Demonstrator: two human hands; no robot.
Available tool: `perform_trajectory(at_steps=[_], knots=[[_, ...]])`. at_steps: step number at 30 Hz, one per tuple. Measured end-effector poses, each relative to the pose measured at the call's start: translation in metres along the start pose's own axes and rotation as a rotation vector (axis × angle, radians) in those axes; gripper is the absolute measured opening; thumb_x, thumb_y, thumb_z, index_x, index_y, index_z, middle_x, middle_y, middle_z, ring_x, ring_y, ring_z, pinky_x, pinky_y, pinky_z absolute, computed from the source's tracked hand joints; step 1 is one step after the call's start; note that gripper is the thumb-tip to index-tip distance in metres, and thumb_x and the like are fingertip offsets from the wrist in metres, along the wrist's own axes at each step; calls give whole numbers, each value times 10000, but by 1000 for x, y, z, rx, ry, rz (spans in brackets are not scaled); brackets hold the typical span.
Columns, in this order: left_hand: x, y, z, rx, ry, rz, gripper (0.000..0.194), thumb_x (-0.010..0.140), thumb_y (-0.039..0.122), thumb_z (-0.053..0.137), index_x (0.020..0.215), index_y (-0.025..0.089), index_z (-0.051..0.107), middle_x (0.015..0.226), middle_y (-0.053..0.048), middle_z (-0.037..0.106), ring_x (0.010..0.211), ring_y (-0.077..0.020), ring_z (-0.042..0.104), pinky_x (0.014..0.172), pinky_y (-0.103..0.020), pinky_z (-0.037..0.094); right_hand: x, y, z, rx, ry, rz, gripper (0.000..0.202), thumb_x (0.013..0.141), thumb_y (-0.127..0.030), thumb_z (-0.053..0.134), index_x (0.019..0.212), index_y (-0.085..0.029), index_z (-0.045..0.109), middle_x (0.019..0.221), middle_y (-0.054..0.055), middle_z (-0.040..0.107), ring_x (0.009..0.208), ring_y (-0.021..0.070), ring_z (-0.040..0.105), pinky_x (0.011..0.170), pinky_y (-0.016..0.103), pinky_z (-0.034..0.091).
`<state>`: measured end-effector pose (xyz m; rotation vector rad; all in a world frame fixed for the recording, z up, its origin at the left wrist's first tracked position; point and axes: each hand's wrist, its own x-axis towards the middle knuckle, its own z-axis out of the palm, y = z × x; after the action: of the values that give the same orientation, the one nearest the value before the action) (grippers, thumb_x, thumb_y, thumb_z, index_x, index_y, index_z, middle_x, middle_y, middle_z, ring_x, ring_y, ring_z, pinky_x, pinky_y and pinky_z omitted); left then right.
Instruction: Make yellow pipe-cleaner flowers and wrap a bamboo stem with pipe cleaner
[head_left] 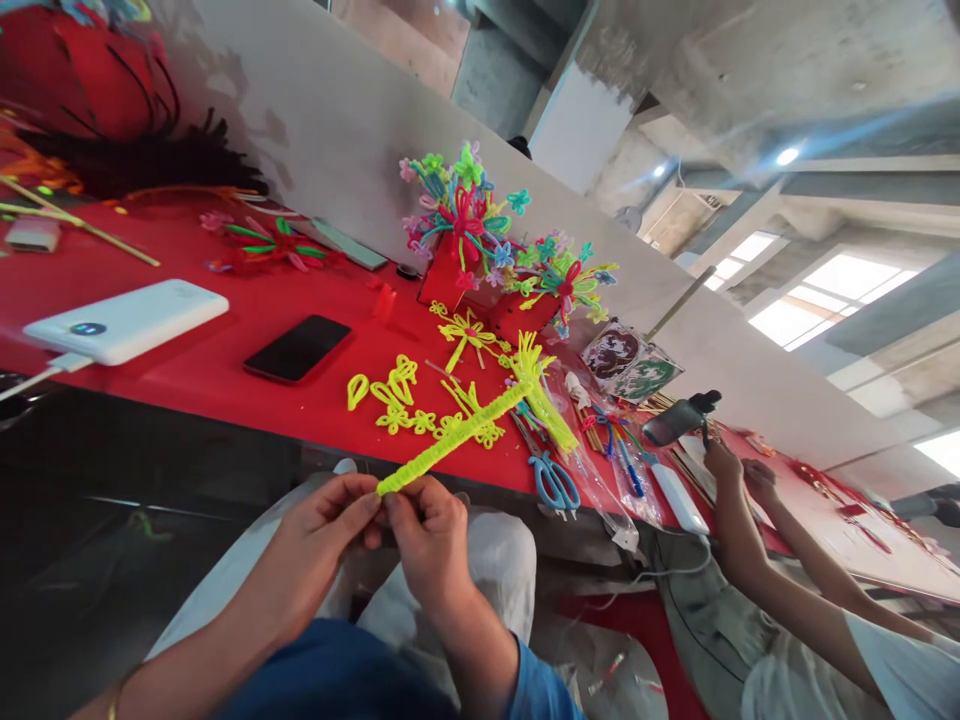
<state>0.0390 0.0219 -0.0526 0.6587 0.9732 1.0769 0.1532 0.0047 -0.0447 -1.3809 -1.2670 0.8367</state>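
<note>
My left hand (334,525) and my right hand (431,530) pinch the near end of a thick, fuzzy yellow pipe-cleaner stem (454,440) above my lap. The stem slants up and right over the table edge, its far end close to a bundle of yellow pipe cleaners (551,410). Beyond my hands lie small yellow pipe-cleaner flowers (394,418) and loops (358,391). A larger yellow pipe-cleaner flower (469,332) rests behind them. Blue-handled scissors (553,480) lie to the right of my right hand. My fingertips hide the stem's near tip.
A black phone (298,349) and a white power bank (127,320) lie left on the red table (225,350). Colourful pipe-cleaner bouquets (465,220) stand at the back. To the right, a co-worker's hands (724,465) are near a dark bottle (679,420).
</note>
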Motion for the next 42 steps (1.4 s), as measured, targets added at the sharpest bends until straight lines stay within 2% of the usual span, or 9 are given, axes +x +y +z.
perform_trajectory(at_steps=[8,15,18,22,26,30,36,38,42], knots=[[-2,9,3,8,-30,-7,256,534,358,811,656,185,667,552,38,623,505,-111,523,487,-230,424,2,-1,0,-91,-6,-23,150,756,-257,519,712,-179,639,616,20,679,549,164,621,522,236,485],[4,9,-6,207,-215,22,275,680,451,718,714,184,664,560,28,610,542,-133,531,501,-242,409,5,0,-6,-95,-25,-9,148,762,-280,535,688,-189,626,576,9,640,523,158,570,512,245,456],[5,6,-9,270,-176,104,282,706,471,680,703,190,650,534,46,555,505,-124,487,465,-235,378,5,2,-6,-105,-41,-31,166,776,-289,534,708,-178,638,603,16,636,543,158,567,514,241,437],[8,2,-11,420,-77,278,274,754,476,611,717,206,638,540,42,549,515,-147,509,482,-251,409,3,7,-5,-162,-101,-96,233,861,-283,462,817,-177,665,711,37,684,610,163,615,570,239,450],[12,1,-15,646,-20,434,288,791,488,544,732,221,638,571,20,610,550,-186,567,538,-279,460,-1,8,-5,-450,-129,-211,231,882,-238,451,845,-175,671,760,67,709,679,190,666,611,248,442],[17,-1,-20,841,-20,561,282,801,467,515,733,226,645,653,-19,691,610,-221,634,580,-296,470,-1,4,-8,-713,-212,-251,186,870,-190,479,864,-175,664,763,69,727,707,202,693,587,244,409],[22,-7,-30,1059,-197,660,259,847,339,457,883,230,690,874,-76,755,816,-264,696,739,-338,503,8,-20,-21,-1004,-350,-273,174,891,-209,496,879,-181,668,799,67,745,711,198,694,555,247,385],[23,-5,-32,1117,-272,669,259,850,304,449,845,242,701,841,-66,746,803,-260,692,748,-341,501,14,-33,-28,-1053,-421,-293,180,899,-213,498,894,-183,675,829,69,748,710,193,685,548,248,382],[19,12,-31,1141,-437,675,240,830,309,502,731,259,715,724,-42,719,695,-227,668,654,-291,481,31,-45,-42,-890,-606,-274,110,856,-198,582,807,-215,679,734,-10,705,675,147,637,550,213,376]])
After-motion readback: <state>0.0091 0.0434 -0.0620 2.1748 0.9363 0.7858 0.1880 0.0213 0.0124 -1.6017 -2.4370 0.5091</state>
